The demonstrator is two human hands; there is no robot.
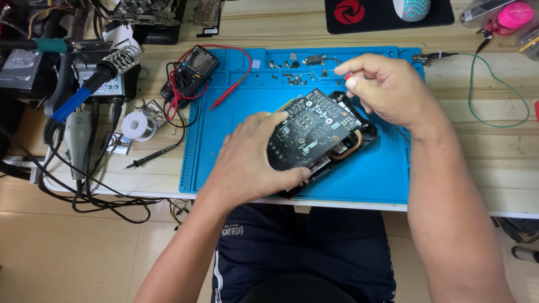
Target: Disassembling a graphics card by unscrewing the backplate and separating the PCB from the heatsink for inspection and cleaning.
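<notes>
On a wooden workbench, a blue repair mat (224, 146) carried a graphics card (314, 126). The left hand (250, 160) gripped its edge, fingers curled; the right hand (387, 87) pinched a red-tipped screwdriver (349, 80) above it.

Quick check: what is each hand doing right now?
Left hand: closed on the black circuit board.
Right hand: closed on a small screwdriver with red-and-white handle.

Electronics repair workshop — wooden tabletop (494, 163) carrying a blue silicone work mat (365, 174). Left of the mat: multimeter (196, 64) with red probe leads, solder spool (137, 124), soldering iron in coil stand (115, 62). On the mat's far edge — loose small screws (289, 76).
</notes>
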